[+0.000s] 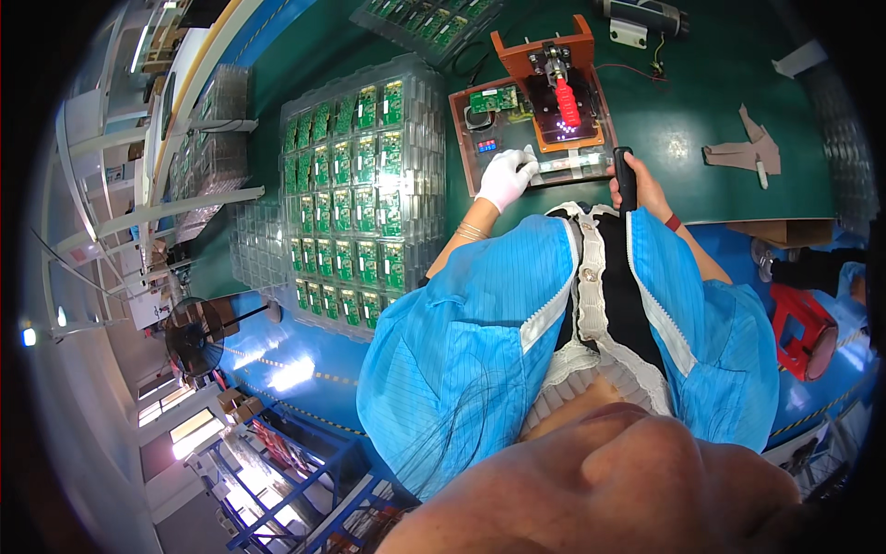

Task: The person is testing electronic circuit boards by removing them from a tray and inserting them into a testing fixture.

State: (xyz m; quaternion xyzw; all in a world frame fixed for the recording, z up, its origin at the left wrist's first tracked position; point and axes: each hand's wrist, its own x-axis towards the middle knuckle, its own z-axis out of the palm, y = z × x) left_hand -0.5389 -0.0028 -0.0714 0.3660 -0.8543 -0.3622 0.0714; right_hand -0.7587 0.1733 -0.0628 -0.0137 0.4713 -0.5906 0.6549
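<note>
My left hand point(508, 177), in a white glove, rests at the front edge of the orange-brown test fixture point(591, 72). Its fingers are bent together; whatever is between them is hidden. Bare, my right hand point(649, 189) is closed around a slim black handheld device point(627, 181), upright at the fixture's front right corner. A red-handled toggle clamp point(567, 102) stands over a lit plate in the fixture. To the left of the clamp, a green circuit board point(494, 99) lies in the fixture, near a small lit digital display point(486, 146).
Left of the fixture is a stack of clear trays point(432, 185) filled with green circuit boards; another loaded tray point(434, 23) lies behind. A grey-brown cutout point(746, 150) sits on the green table point(678, 115). A red stool point(801, 332) and another person's leg point(801, 270) are at right.
</note>
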